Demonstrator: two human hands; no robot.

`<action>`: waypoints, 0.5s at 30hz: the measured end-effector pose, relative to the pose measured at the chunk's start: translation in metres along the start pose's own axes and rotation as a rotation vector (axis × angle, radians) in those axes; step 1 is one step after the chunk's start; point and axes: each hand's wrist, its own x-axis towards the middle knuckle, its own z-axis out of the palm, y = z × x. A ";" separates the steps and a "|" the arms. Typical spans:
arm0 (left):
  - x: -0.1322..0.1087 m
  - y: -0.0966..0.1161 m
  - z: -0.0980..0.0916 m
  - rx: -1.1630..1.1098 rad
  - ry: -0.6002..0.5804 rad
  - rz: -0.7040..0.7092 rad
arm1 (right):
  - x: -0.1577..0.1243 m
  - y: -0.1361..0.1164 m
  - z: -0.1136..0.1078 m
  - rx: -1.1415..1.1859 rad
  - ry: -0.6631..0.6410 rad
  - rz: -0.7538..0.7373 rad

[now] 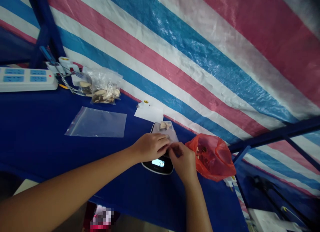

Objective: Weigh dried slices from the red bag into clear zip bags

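A digital kitchen scale sits on the blue tabletop with its display lit, showing what looks like 57 or 5.7. On its plate lies a small clear plastic bag with pale dried slices at its far end. My left hand reaches over the plate, its fingers closed at the bag's near edge. Meeting it from the right, my right hand pinches the same edge. The fingertips partly hide the bag and the scale's middle.
To the right stands an open red plastic bag with some pieces inside. An empty zip bag, filled bags of dried slices, a white paper and a power strip lie left. Striped sheeting rises behind.
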 end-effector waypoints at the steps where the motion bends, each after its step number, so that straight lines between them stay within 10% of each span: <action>1: 0.000 -0.001 0.000 -0.009 -0.003 -0.011 | 0.000 -0.002 -0.002 0.008 -0.069 -0.014; 8: -0.002 -0.002 -0.006 -0.110 -0.017 -0.013 | -0.003 -0.004 -0.023 0.033 -0.127 -0.067; 15: -0.004 -0.029 -0.037 -0.230 0.180 -0.268 | -0.003 0.037 -0.054 0.131 0.582 0.174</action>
